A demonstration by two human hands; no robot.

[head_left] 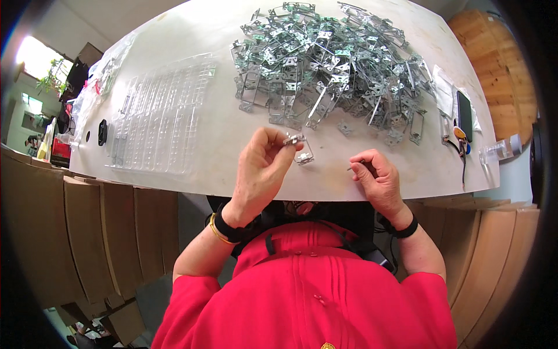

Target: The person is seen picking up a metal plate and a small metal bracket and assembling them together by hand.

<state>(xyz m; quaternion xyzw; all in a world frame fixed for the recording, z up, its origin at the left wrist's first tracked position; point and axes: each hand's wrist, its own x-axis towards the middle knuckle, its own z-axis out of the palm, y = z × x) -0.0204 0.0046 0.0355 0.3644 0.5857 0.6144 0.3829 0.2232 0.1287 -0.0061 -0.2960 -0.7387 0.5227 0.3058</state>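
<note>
Between the thumb and fingers of my left hand [264, 163] is a small silver metal bracket [304, 157], a thin frame with flat stamped ends, raised over the near part of the table. My right hand [376, 179] is closed in a pinch to the right of it. A tiny dark sliver of metal [350, 168] pokes out past those fingertips; the rest of that piece is hidden. The two hands are apart. Beyond them lies a large tangled heap of similar metal brackets [331, 64], with one loose bracket [345, 128] at its near edge.
A clear plastic tray with rows of pockets [157, 116] lies on the white table [226, 174] at left, beside a small black object [103, 132]. On the right are a phone [464, 116], a corded tool [460, 135] and a clear plastic bottle [501, 150]. Cardboard boxes [116, 232] flank me.
</note>
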